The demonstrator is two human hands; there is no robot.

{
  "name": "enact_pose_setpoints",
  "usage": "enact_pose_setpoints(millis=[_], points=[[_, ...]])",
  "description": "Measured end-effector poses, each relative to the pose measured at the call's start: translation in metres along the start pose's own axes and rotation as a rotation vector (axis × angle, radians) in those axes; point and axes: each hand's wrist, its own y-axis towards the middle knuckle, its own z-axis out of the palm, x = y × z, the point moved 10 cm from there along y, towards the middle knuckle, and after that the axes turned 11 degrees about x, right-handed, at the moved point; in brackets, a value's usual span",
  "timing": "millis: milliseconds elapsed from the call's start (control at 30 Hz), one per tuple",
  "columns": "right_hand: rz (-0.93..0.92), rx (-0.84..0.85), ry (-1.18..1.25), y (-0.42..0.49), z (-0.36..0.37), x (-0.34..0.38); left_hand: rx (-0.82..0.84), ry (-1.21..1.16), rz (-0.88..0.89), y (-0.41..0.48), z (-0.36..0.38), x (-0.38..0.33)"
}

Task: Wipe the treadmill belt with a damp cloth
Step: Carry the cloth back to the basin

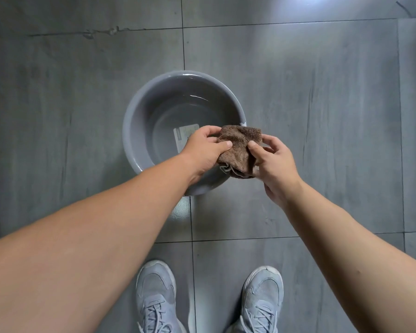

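1. Brown terry cloth (239, 147), bunched into a folded wad, is held between two bare hands above the near right part of a basin's rim.
2. The left hand (205, 150) is closed on the cloth's left side. Its thumb is laid across the top of the fabric and its fingers are curled round the far edge.
3. The right hand (274, 162) is closed on the cloth's right side. Its thumb is pressed onto the top face, and its fingers are tucked under and behind the fabric, so only part of them is seen.
4. Both grips are narrow pinches, with fabric filling the gap between thumb and fingers. The two thumbs are set near each other but apart.
5. A lower corner of the cloth is left hanging below the hands, with folded layers shown at its edge. Whether the cloth is wet cannot be told.
6. The round grey basin (142, 102) is set on the floor below the hands. Shallow clear water (168, 116) is seen inside, and a pale rectangular label (181, 138) on the bottom is partly hidden by the left hand.
7. The floor (322, 92) is laid with large dark grey tiles and thin dark joints.
8. Two pale blue-grey laced shoes, the left shoe (155, 296) and the right shoe (262, 301), are seen at the bottom edge, apart from the basin.
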Motion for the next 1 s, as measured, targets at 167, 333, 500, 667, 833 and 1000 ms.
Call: enact_pose_setpoints(millis=[167,333,500,667,833,1000], points=[[0.057,0.024,-0.05,0.003,0.005,-0.009,-0.068,0.201,-0.094,-0.001,-0.012,0.013],[-0.049,0.02,-0.067,-0.001,0.002,-0.001,0.089,0.032,-0.092,-0.01,0.009,0.013],[-0.014,0.01,-0.001,-0.007,0.001,-0.014,0.137,0.068,-0.017,-0.015,0.012,0.014],[0.056,0.064,0.08,-0.012,0.006,-0.019,0.162,0.152,0.035,-0.011,0.01,0.009],[0.02,-0.013,-0.033,-0.01,-0.006,-0.009,0.117,0.364,0.091,-0.012,0.002,-0.004],[-0.092,-0.221,-0.395,-0.016,-0.025,0.018,-0.091,0.74,0.247,-0.026,0.005,-0.033]])
